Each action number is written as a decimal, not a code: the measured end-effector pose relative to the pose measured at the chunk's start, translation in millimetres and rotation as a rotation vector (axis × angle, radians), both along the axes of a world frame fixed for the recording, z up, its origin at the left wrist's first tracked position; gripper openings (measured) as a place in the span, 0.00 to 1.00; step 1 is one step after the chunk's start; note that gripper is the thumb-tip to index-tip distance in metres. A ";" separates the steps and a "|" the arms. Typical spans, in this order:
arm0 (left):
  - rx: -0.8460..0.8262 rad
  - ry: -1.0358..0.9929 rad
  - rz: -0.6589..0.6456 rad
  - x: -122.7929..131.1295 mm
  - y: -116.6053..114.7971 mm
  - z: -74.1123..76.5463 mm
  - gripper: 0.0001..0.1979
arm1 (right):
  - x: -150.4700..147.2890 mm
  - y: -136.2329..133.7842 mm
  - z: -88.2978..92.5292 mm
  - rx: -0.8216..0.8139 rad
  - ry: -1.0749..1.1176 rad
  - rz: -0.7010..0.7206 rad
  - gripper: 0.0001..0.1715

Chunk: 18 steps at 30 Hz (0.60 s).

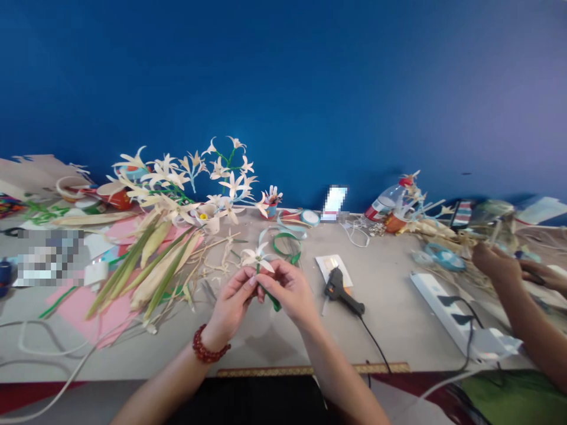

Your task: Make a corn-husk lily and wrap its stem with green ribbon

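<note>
My left hand (233, 300) and my right hand (289, 289) meet over the middle of the grey table (390, 330). Together they pinch the stem of a small cream leaf flower (256, 257), whose petals stick up above my fingers. A green ribbon (271, 297) wraps the stem and trails from under my right thumb. A red bead bracelet (207, 349) circles my left wrist.
A black glue gun (342, 289) lies right of my hands, its cord running to the table edge. Finished cream flowers (186, 177) and long leaves (155, 265) lie at the left. A white power strip (452, 313) sits right. Another person's hands (509, 268) work at the far right.
</note>
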<state>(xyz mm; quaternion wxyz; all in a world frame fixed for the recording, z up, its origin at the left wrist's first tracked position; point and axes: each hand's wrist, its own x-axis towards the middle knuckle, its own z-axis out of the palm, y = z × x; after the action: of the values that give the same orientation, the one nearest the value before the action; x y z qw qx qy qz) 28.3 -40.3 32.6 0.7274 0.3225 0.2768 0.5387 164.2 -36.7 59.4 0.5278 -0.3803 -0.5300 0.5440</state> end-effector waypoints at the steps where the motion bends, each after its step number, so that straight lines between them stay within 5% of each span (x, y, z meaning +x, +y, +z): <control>1: -0.003 0.003 0.005 -0.2 -0.3 -1.0 0.09 | 0.2 0.4 -0.6 0.001 0.004 0.005 0.11; 10: 0.055 0.097 -0.003 -1.8 0.0 -13.4 0.09 | 0.9 -0.2 -1.4 0.039 -0.068 -0.031 0.13; 18: 0.210 0.320 0.247 -12.0 6.6 -2.6 0.06 | 1.4 -0.1 -1.3 0.189 -0.316 -0.202 0.07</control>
<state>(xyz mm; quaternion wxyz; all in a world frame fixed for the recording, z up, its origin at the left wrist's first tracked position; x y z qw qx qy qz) 16.3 -33.7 30.0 0.5652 0.4413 0.3684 0.5916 165.6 -36.7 58.1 0.5232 -0.4608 -0.6142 0.3698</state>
